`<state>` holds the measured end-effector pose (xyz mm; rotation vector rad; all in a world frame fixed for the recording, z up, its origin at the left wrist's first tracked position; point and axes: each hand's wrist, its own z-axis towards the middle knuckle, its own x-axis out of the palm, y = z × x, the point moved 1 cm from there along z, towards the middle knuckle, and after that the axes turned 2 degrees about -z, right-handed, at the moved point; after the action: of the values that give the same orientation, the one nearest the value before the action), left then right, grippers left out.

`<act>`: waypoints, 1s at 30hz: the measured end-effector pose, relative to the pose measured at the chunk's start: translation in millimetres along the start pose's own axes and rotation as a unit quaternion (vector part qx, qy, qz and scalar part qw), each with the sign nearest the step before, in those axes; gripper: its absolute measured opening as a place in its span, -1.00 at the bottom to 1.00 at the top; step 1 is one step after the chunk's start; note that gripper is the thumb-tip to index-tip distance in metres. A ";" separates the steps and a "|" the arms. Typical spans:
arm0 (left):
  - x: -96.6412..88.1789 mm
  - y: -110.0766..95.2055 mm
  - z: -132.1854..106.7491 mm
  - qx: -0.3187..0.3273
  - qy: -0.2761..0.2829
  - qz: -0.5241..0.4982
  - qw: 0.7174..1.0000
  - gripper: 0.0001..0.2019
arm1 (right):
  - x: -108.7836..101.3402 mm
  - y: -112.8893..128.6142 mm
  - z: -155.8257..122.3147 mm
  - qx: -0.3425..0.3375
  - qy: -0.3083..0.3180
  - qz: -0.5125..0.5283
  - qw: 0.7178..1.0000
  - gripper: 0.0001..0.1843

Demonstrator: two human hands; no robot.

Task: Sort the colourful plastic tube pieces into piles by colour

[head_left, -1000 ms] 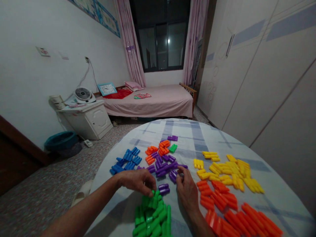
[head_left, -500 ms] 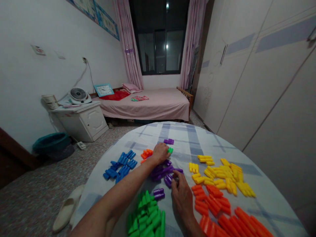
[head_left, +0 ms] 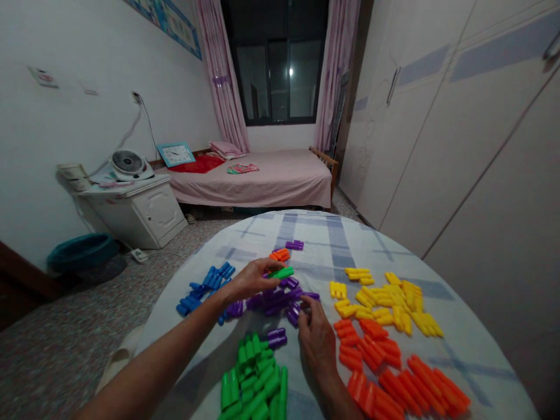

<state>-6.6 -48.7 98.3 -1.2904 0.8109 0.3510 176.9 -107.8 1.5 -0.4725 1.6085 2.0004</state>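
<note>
My left hand [head_left: 254,279] is closed on a slim green plastic block [head_left: 282,272], held between thumb and fingers above the purple pile. Small orange blocks [head_left: 280,255] lie just beyond its fingers. My right hand [head_left: 317,338] rests on the table, its fingers loosely bent and its thumb apart. Its fingertips are at the right edge of the purple tube-shaped blocks [head_left: 277,302]; whether they touch one I cannot tell. A separate purple block [head_left: 277,338] lies between my right hand and the green pile [head_left: 256,382].
The round table [head_left: 350,233] has a checked cloth. Blue blocks [head_left: 205,289] lie left, yellow blocks [head_left: 391,297] right, and red-orange blocks [head_left: 376,350] at near right. Another purple piece [head_left: 294,245] lies at the back. Beyond stand a bed [head_left: 262,186] and a wardrobe [head_left: 464,146].
My left hand has moved left and slightly nearer to me, bringing the green block along from beside the far purple piece. My right hand stays by the purple pile. The view has shifted slightly.
</note>
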 end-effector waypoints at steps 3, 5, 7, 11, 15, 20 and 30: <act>-22.3 12.8 -56.8 -0.034 0.076 -0.040 0.996 -0.64 | 0.1 -0.3 0.6 -0.008 -0.004 0.000 1.000 -0.63; -27.1 23.9 -84.2 -0.053 0.098 -0.042 0.993 -0.63 | 0.5 -1.2 0.9 -0.004 0.001 -0.005 1.000 -0.63; -24.6 33.2 -99.7 -0.068 0.097 -0.038 0.992 -0.64 | 0.6 -1.9 1.2 0.004 0.011 -0.010 1.000 -0.62; -9.5 37.7 -98.4 -0.074 0.019 0.035 0.996 -0.60 | 0.1 -1.9 1.7 0.009 0.018 -0.009 1.000 -0.61; 11.5 27.6 -77.1 -0.087 -0.005 0.153 0.984 -0.38 | 0.0 -2.8 2.5 0.004 0.009 -0.005 1.000 -0.60; 42.3 16.5 -53.3 -0.090 0.023 0.198 0.976 -0.15 | 1.2 -4.0 3.0 -0.003 0.010 0.012 1.000 -0.61; 73.7 4.0 -17.3 -0.009 0.022 0.232 0.972 -0.27 | -1.9 -11.0 8.6 0.042 -0.092 0.140 0.985 -0.57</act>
<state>35.3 -78.6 42.7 -1.1194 1.1518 0.7053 185.5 -98.1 -4.1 -0.0271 1.7109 2.0944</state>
